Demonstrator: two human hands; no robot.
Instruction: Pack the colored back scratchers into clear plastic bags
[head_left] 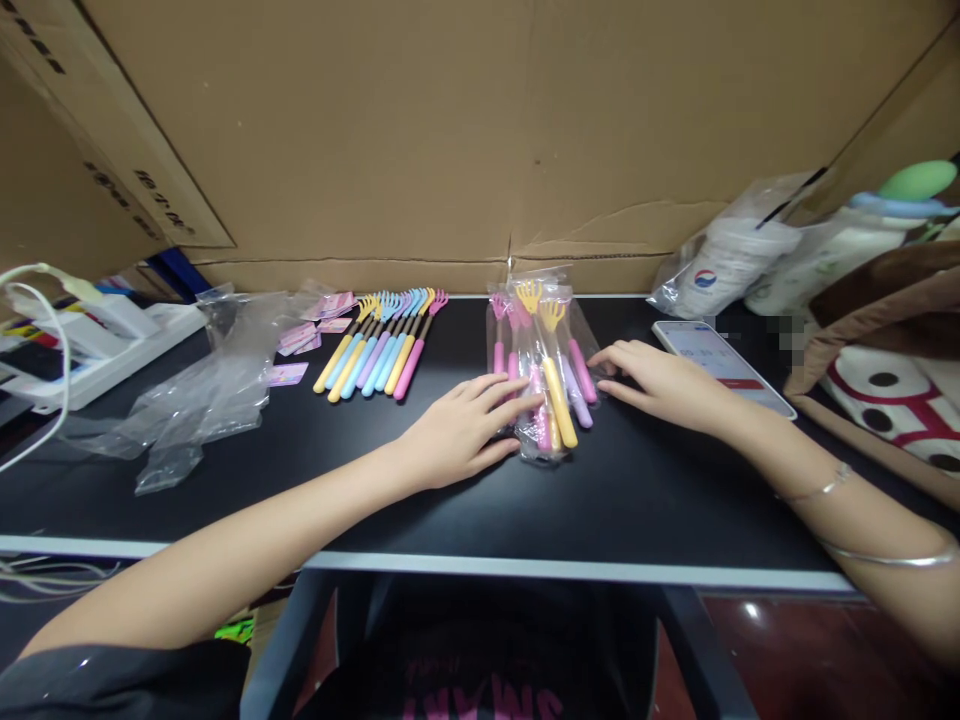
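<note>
A pile of back scratchers in clear plastic bags point(556, 395) lies on the black table, with pink, yellow and purple handles and claw-shaped heads pointing away from me. My left hand point(472, 425) rests on the near left side of this pile, its fingers spread over the plastic. At the pile's right edge, my right hand point(652, 380) has its fingers stretched out, fingertips at the bag's side. Left of the pile, a row of unbagged back scratchers point(386, 360) in yellow, blue, purple and pink lies side by side.
Empty clear bags point(217, 385) lie on the left, near small printed cards point(300, 338). A white power strip point(112, 350) with cables stands at far left. On the right are a phone point(720, 365), a bagged cup point(739, 265) and a brown-edged bag point(885, 310). Cardboard point(420, 130) walls the back.
</note>
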